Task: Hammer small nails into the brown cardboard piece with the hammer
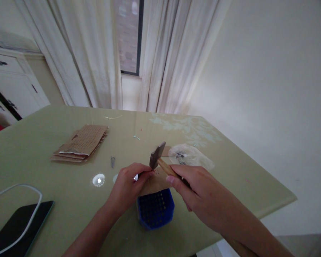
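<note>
My right hand (189, 184) is wrapped round the wooden handle of a hammer (157, 155). The hammer's dark metal head is at the fingertips of my left hand (130, 180). Thumb and forefinger of that left hand are pinched together over a piece of brown cardboard (152, 184); what they hold is hidden or too small to name. Small dark holes show in the cardboard beside the fingertips. It lies over the far part of a blue plastic basket (156, 210) with a perforated bottom.
A stack of hole-punched cardboard (82, 142) lies at the left, with a few screws (112, 162) nearer the middle. Behind my right hand sits a clear plastic bag (191, 157) with dark pieces. A dark tablet (21, 228) and a white cable (38, 203) occupy the near left.
</note>
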Available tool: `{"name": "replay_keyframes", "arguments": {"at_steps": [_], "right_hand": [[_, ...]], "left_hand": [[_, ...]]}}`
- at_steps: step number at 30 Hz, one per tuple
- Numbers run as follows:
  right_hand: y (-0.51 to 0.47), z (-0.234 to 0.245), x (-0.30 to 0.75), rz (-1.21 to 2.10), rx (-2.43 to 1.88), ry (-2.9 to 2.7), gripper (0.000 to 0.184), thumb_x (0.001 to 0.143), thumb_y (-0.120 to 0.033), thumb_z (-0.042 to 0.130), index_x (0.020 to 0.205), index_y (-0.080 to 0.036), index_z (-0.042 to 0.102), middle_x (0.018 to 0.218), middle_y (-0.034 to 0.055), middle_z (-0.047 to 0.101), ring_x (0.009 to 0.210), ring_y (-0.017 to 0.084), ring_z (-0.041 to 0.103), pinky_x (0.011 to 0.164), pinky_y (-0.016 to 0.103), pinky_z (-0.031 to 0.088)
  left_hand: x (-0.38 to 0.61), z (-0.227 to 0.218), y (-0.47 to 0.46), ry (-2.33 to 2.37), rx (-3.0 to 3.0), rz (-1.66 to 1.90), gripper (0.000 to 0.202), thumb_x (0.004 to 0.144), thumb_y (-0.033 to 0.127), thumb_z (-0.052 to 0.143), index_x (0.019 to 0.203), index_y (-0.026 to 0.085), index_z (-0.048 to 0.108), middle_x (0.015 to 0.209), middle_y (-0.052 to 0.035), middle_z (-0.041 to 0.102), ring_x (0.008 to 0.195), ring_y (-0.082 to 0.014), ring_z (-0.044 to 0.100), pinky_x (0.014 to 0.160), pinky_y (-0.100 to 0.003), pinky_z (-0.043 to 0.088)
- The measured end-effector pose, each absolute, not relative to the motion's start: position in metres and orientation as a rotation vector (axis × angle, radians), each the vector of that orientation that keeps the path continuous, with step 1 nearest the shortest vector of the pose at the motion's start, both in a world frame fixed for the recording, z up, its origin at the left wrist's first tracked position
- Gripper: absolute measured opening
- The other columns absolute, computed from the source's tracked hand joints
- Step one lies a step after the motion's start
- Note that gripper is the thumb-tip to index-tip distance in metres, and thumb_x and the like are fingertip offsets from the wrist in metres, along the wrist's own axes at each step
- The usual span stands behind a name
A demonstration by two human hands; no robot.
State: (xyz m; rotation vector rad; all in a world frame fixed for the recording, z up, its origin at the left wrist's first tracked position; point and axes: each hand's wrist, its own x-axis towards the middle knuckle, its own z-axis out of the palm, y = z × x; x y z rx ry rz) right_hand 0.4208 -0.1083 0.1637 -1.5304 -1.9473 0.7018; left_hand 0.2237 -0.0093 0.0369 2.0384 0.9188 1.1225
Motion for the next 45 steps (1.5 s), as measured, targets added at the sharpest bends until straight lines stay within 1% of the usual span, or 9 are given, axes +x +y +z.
{"name": "replay_keyframes", "arguments": {"at_steps": [10,13,17,23,27,31,36,40,45], "right_hand": [[-0.118,0.164,0.420,0.699,-1.674,-1.960,0.037,0.112,-0.030,0.056,0.076,-0.026,0.057,0.051,-0.0072,0.057,0.049,0.015,0.055,0.063,0.032,0.038],[-0.119,0.168,0.417,0.693,-1.748,-1.913,0.034,0.114,-0.031,0.052,0.082,-0.025,0.059,0.052,-0.0084,0.057,0.047,0.015,0.053,0.064,0.031,0.039],[-0.119,0.167,0.415,0.716,-1.791,-1.969,0.035,0.114,-0.027,0.053,0.079,-0.024,0.056,0.053,-0.0079,0.057,0.052,0.015,0.057,0.068,0.031,0.039],[-0.119,0.159,0.415,0.624,-1.788,-1.940,0.035,0.114,-0.031,0.055,0.079,-0.024,0.055,0.052,-0.0089,0.055,0.054,0.015,0.058,0.074,0.032,0.041],[-0.117,0.154,0.415,0.711,-1.787,-1.959,0.036,0.113,-0.029,0.055,0.078,-0.024,0.056,0.054,-0.0077,0.058,0.053,0.015,0.059,0.070,0.031,0.040],[-0.119,0.156,0.419,0.705,-1.768,-1.898,0.035,0.114,-0.031,0.053,0.079,-0.025,0.056,0.052,-0.0085,0.057,0.048,0.014,0.055,0.066,0.030,0.041],[-0.125,0.159,0.423,0.660,-1.750,-1.852,0.034,0.112,-0.031,0.052,0.079,-0.026,0.057,0.050,-0.0076,0.053,0.055,0.017,0.058,0.067,0.031,0.040],[-0.124,0.151,0.420,0.640,-1.757,-1.883,0.034,0.111,-0.031,0.054,0.078,-0.025,0.057,0.056,-0.0051,0.056,0.070,0.020,0.064,0.073,0.031,0.041],[-0.118,0.140,0.417,0.731,-1.765,-1.945,0.031,0.112,-0.028,0.054,0.082,-0.024,0.059,0.057,-0.0070,0.056,0.059,0.016,0.057,0.072,0.031,0.039]], "left_hand": [[0.223,0.037,-0.009,0.869,2.055,1.102,0.016,0.097,0.023,0.072,0.085,0.024,0.083,0.080,-0.0008,0.083,0.073,-0.0199,0.074,0.074,-0.029,0.055],[0.224,0.037,-0.009,0.843,2.048,1.113,0.018,0.099,0.023,0.070,0.086,0.024,0.083,0.088,-0.0023,0.082,0.080,-0.0195,0.075,0.077,-0.028,0.056],[0.224,0.037,-0.009,0.798,2.033,1.128,0.022,0.098,0.018,0.067,0.090,0.025,0.085,0.103,-0.0051,0.079,0.094,-0.0210,0.076,0.083,-0.030,0.058],[0.224,0.033,-0.008,0.825,1.998,1.094,0.019,0.099,0.024,0.072,0.087,0.025,0.086,0.103,-0.0060,0.078,0.096,-0.0226,0.075,0.087,-0.033,0.058],[0.224,0.034,-0.008,0.827,1.967,1.062,0.020,0.097,0.022,0.069,0.086,0.025,0.085,0.106,-0.0063,0.079,0.099,-0.0236,0.076,0.088,-0.035,0.060],[0.219,0.036,-0.008,0.866,1.939,1.044,0.016,0.095,0.030,0.074,0.102,0.026,0.087,0.116,-0.0081,0.079,0.108,-0.0268,0.076,0.098,-0.041,0.061],[0.213,0.037,-0.010,0.923,1.936,0.936,0.041,0.082,0.039,0.090,0.120,0.025,0.084,0.129,-0.0090,0.080,0.119,-0.0308,0.076,0.108,-0.046,0.059],[0.213,0.038,-0.011,0.961,1.903,0.796,0.040,0.083,0.040,0.089,0.119,0.024,0.083,0.119,-0.0076,0.085,0.107,-0.0302,0.079,0.097,-0.043,0.062],[0.215,0.040,-0.012,0.957,1.830,0.725,0.037,0.084,0.041,0.089,0.119,0.028,0.084,0.115,-0.0046,0.088,0.101,-0.0291,0.081,0.088,-0.039,0.063]]}}
